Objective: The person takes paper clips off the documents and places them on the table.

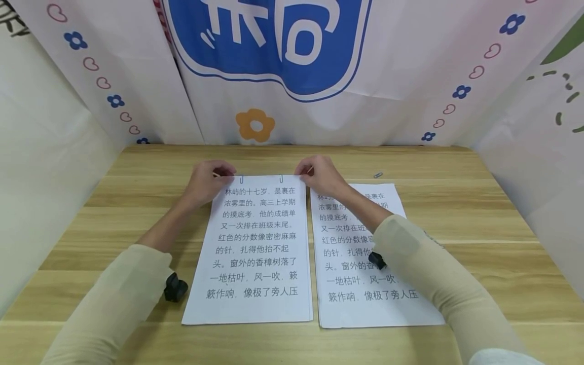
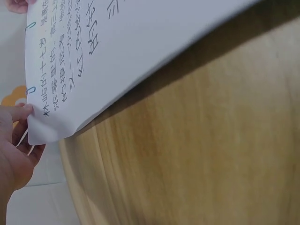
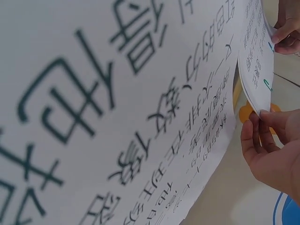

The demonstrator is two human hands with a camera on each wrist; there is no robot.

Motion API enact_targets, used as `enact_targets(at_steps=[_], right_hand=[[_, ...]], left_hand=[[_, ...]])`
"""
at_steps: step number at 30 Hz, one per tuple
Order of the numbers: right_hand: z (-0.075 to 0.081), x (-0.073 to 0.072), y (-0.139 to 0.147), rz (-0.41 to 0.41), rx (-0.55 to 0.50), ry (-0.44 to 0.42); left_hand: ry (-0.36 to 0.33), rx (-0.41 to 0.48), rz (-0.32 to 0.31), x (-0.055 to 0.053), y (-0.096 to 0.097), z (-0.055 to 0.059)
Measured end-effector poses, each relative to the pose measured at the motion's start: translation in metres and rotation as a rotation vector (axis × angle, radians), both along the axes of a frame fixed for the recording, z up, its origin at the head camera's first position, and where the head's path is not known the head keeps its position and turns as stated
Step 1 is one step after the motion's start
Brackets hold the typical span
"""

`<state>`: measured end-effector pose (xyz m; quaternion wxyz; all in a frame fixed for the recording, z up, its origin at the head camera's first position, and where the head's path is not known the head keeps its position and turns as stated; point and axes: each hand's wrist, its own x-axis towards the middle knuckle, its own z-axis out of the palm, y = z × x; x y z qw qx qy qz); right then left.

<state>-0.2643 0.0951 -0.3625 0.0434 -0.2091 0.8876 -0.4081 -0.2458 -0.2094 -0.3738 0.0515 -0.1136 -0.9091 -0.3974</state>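
A sheaf of printed paper sheets (image 1: 257, 309) lies before me, held up at its top edge by both hands. My left hand (image 1: 207, 181) pinches the top left corner between thumb and fingers, as the left wrist view also shows. At the top right corner my right hand (image 1: 321, 175) pinches the sheets, with the thumb on one face and fingers behind. Two paper clips, a left one (image 1: 242, 179) and a right one (image 1: 281, 178), sit on the top edge between the hands. In the right wrist view, several sheet edges show at the corner beside my right hand (image 3: 276, 150).
A second printed sheaf (image 1: 378, 317) lies on the wooden table (image 1: 493, 218) to the right, partly covered by my right forearm. Behind it lies a loose paper clip (image 1: 378, 175). More clips (image 1: 433, 239) show beside the right sleeve. A printed cloth backdrop (image 1: 365, 119) stands behind the table.
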Motion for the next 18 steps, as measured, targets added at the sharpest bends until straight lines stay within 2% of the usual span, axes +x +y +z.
enact_targets(at_steps=[12, 18], right_hand=[[-0.003, 0.000, 0.000, -0.014, -0.047, -0.029], [-0.003, 0.000, 0.000, -0.022, -0.070, -0.050]], left_hand=[[0.001, 0.001, -0.008, -0.002, 0.007, 0.000], [0.056, -0.013, -0.019, 0.002, 0.022, 0.005]])
